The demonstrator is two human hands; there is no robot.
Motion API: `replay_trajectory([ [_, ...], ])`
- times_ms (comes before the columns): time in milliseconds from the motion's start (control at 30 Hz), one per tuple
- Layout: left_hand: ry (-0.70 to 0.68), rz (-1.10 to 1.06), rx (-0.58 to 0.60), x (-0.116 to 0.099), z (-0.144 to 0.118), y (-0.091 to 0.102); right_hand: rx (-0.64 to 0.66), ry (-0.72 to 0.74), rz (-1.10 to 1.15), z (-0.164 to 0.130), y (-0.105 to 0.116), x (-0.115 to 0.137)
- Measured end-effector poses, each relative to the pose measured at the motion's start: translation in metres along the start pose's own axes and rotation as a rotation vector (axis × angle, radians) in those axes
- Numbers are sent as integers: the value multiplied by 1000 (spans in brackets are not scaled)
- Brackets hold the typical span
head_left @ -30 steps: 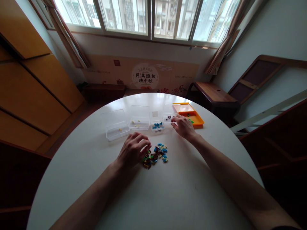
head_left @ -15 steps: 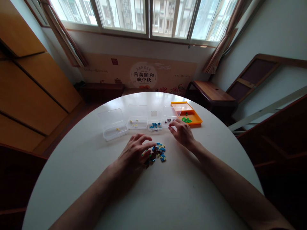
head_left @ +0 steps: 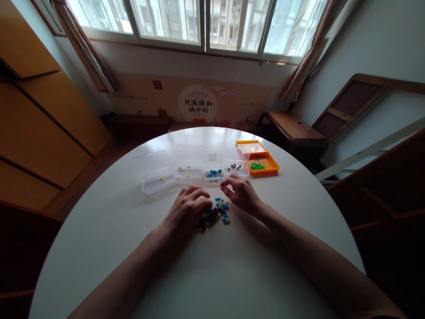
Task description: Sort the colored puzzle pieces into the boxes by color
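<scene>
My left hand (head_left: 188,207) rests at the left side of a pile of small toy building bricks (head_left: 217,213), its fingers curved over the pile's edge and a gap showing between thumb and index finger. The pile mixes blue, pale yellow and dark brown pieces, and part of it is hidden under that hand. Just beyond the pile on the right, my right hand (head_left: 241,194) hovers with fingers bent and slightly apart; no piece shows in it. Near its fingertips stand a clear box with blue bricks (head_left: 214,173) and another clear box with dark brown bricks (head_left: 235,166).
Farther left are two clear lidded boxes, one (head_left: 190,172) with a few pale yellow pieces and another (head_left: 158,180) with a yellow bit. An orange case (head_left: 272,167) holding green bricks (head_left: 257,166) sits at the right. All stand on a round white table (head_left: 109,221).
My right hand has come back from the box of brown bricks toward the pile, moving left and nearer. My left thumb and index finger have drawn closer together at the pile.
</scene>
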State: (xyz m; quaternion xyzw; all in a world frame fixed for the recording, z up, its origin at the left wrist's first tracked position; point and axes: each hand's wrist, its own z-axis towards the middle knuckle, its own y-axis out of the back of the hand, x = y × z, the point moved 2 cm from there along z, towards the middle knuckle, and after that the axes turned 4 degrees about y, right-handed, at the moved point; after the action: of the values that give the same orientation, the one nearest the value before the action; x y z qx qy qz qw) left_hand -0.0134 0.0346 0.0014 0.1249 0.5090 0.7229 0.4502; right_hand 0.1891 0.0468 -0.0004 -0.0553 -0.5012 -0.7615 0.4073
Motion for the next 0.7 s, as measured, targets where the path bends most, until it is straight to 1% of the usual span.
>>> replay_trajectory([
  [133, 56, -85, -133, 1, 3, 2, 31, 66, 181, -1, -3, 9],
  [233, 145, -174, -187, 2, 5, 3, 41, 114, 226, -3, -5, 14],
  [333, 232, -239, -217, 2, 7, 2, 37, 140, 188, -5, -8, 17],
  [433, 288, -284, -225, 1, 9, -2, 15, 170, 120, -6, -11, 19],
  [567, 295, -294, -219, 0, 9, -4, -34, 187, 41, -7, -15, 19],
  [700, 302, -270, -224, 2, 7, -4, -40, 206, -13, -8, -17, 18],
])
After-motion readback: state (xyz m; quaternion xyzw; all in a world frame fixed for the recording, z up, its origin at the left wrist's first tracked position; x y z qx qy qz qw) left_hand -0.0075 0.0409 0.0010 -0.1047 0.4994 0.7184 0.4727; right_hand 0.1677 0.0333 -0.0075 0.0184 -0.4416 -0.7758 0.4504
